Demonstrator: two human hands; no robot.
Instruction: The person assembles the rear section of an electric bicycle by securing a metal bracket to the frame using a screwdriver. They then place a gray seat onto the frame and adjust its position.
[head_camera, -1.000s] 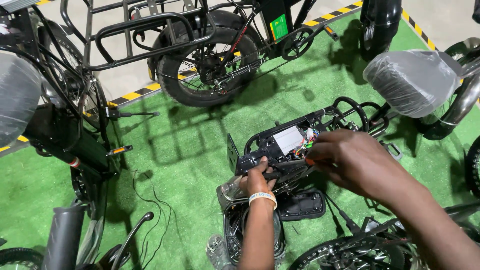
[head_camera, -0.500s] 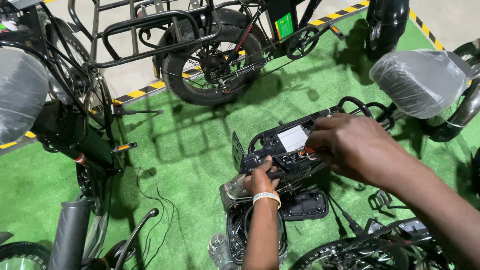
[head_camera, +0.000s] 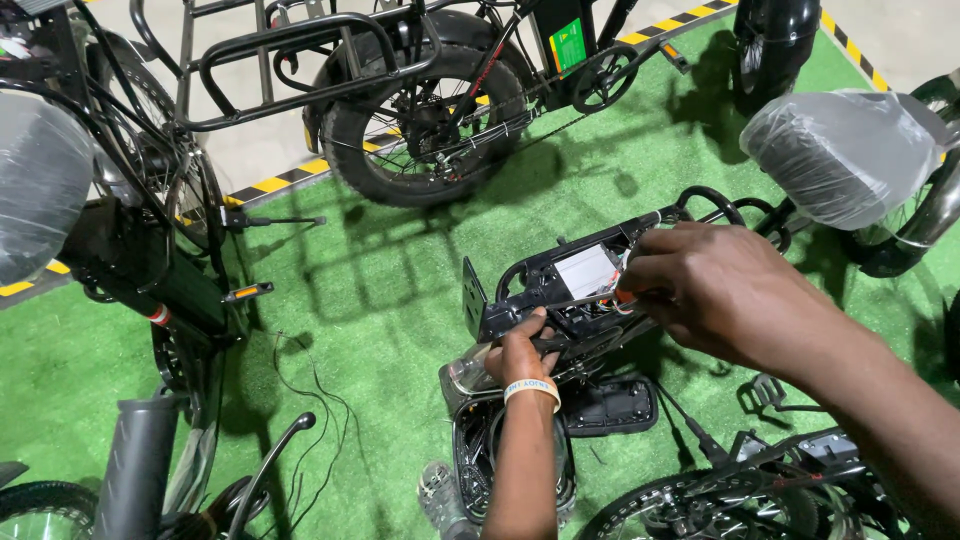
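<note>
Right in the middle, low over the green mat (head_camera: 380, 330), sits the black open frame housing (head_camera: 560, 290) with a pale rectangular block (head_camera: 585, 270) and thin wires inside it. The left hand (head_camera: 520, 355) comes up from below and grips the housing's near edge, fingers curled tight around it, a light wristband (head_camera: 531, 389) just under the hand. The right hand (head_camera: 715, 285) reaches in from the right side, fingers pinched narrow on something small and orange-red (head_camera: 623, 296) at the housing's right end; what exactly it pinches is too small to tell.

Just beneath the housing lies a dark flat pedal-like plate (head_camera: 620, 405), and below that a wheel with chain parts (head_camera: 500, 460).

Further out, a fat-tyred rear wheel (head_camera: 425, 110) of a black bicycle stands at the top, with a black tubular cargo rack (head_camera: 290, 60) to its left. A plastic-wrapped saddle (head_camera: 850, 150) hangs at the upper right, another wrapped bundle (head_camera: 40, 190) at the far left. Yellow-and-black striped tape (head_camera: 270, 183) edges the mat, and loose black cables (head_camera: 310, 400) trail across it at lower left.
</note>
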